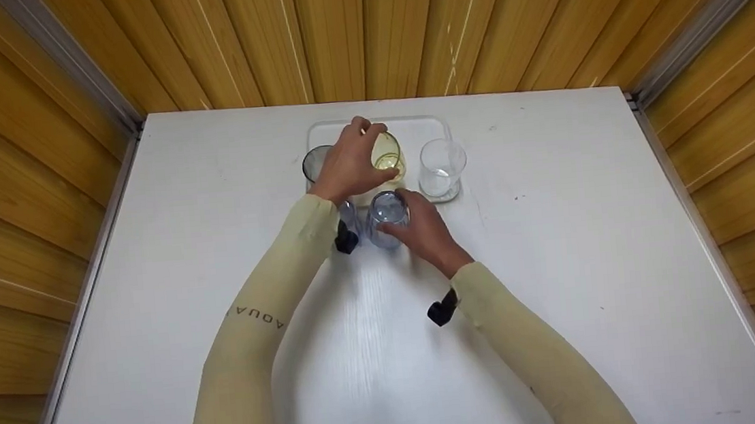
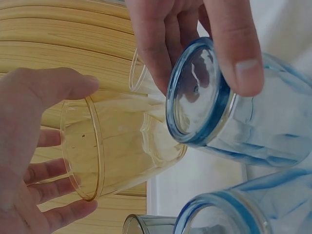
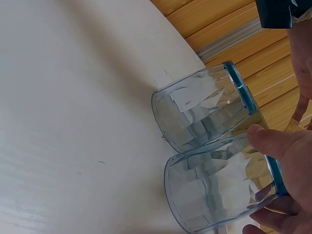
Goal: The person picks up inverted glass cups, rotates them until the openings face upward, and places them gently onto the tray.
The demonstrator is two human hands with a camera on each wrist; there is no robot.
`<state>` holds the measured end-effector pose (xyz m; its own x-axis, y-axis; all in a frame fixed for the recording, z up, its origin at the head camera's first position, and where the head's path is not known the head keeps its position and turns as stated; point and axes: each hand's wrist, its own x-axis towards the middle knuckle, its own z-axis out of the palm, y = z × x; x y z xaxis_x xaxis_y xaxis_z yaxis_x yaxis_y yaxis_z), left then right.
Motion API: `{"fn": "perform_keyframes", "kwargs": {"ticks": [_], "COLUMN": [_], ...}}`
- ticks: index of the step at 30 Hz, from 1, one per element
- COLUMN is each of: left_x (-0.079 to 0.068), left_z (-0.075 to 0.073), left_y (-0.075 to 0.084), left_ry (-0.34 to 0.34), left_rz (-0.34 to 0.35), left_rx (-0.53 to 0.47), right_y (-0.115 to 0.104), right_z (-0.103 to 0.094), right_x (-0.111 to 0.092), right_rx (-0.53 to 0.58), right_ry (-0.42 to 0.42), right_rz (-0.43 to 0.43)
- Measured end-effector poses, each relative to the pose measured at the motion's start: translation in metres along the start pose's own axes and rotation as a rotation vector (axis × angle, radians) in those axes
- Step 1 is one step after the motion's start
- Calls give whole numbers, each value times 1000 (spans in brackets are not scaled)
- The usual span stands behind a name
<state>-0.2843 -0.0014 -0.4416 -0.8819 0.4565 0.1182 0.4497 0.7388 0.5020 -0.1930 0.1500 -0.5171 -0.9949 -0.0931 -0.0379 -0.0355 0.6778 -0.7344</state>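
Observation:
My left hand (image 1: 351, 163) spans the rim of a yellow glass (image 2: 126, 141), thumb on one side and fingers on the other. That glass stands mouth up over the white tray (image 1: 411, 124); whether its base touches the tray cannot be told. Just in front of the tray, my right hand (image 1: 428, 231) grips an upside-down blue glass (image 3: 219, 185) near its thick base. A second upside-down blue glass (image 3: 204, 107) stands right beside it on the table, partly hidden by my left wrist in the head view.
A dark grey glass (image 1: 314, 163) stands at the tray's left side, partly behind my left hand. At the tray's right front corner is a clear glass (image 1: 442, 165). The white table (image 1: 557, 237) meets wood-patterned walls (image 1: 362, 36) at the back and sides.

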Motion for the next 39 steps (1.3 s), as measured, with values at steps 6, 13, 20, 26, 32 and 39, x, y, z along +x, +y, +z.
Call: {"fn": "perform_keyframes", "kwargs": {"ticks": [6,13,20,26,32,39], "left_x": [3,5,5,6,7,7], "left_z": [2,7,11,16,19,23], "left_y": [0,-1,2,2,2,3], "left_ry": [-9,-27,-32,-43,-44,-54], "left_rz": [-12,-17,-17,1,19,15], "left_rx": [5,5,32,55,73,90], "right_y": [-1,-2,0,2,5,10], "right_z": [-2,-2,-2,-5,-8,-10], "right_x": [-2,-8,-13,-20,-25,-30], "right_rx": [-13,5,-12,-12,-10,20], "right_ry": [-14,-17,-19,-22,-35,-26], "right_rz": [23,25,18,17,25,8]}}
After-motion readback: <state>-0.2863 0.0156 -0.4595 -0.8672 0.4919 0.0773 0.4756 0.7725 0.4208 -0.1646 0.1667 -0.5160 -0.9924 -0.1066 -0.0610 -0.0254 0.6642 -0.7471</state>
